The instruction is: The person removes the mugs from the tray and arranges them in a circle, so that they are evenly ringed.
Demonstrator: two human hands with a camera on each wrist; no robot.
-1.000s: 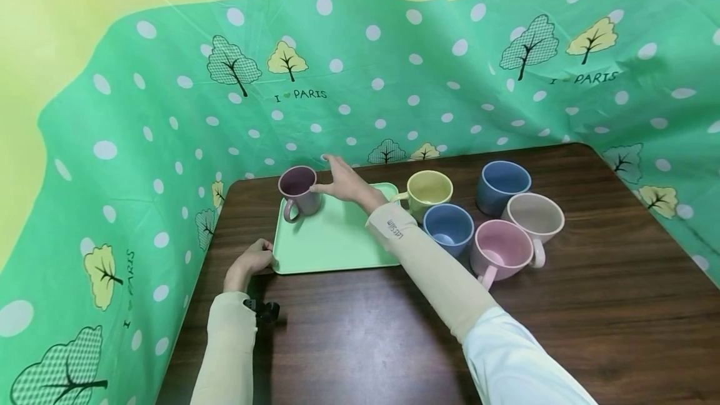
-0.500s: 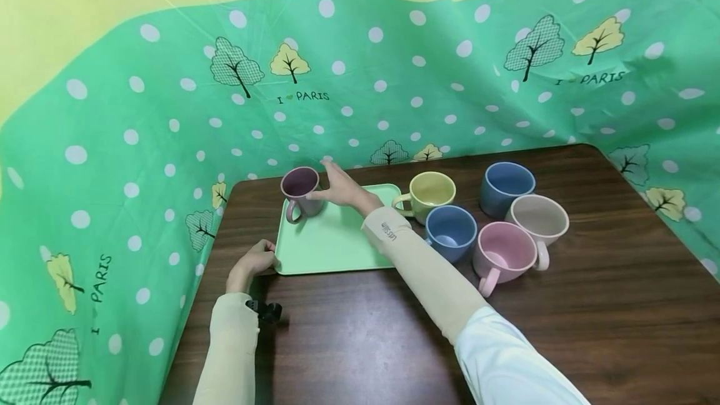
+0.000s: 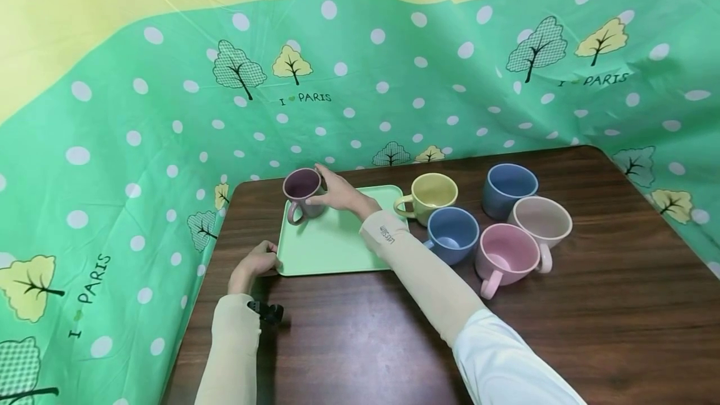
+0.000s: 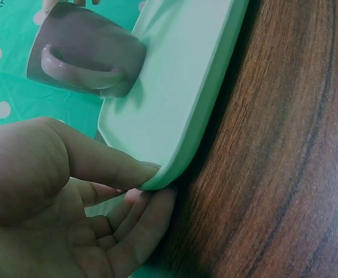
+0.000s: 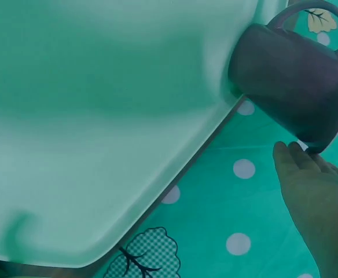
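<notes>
A purple mug [image 3: 304, 192] stands upright at the back left of a light green tray [image 3: 337, 239], its handle facing the near left. My right hand [image 3: 340, 194] is at the mug's right side, with fingers spread around the upper part and fingertips at the rim. In the right wrist view, the right hand's fingers [image 5: 299, 162] look fairly straight, and their tips meet the mug's rim [image 5: 322, 142]. My left hand [image 3: 255, 264] pinches the tray's near left corner. The left wrist view has the thumb [image 4: 122, 165] on top of the tray's edge and fingers beneath.
Right of the tray stand a yellow mug [image 3: 433, 195], a blue mug [image 3: 452, 236], a pink mug [image 3: 506, 258], a beige mug [image 3: 542, 220] and another blue mug [image 3: 506, 195]. A dotted green cloth [image 3: 349, 92] hangs behind the dark wooden table [image 3: 360, 336].
My right hand has come a little left and closer, so its fingers now reach the purple mug. The left hand keeps its pinch on the tray. The head view has shifted slightly.
</notes>
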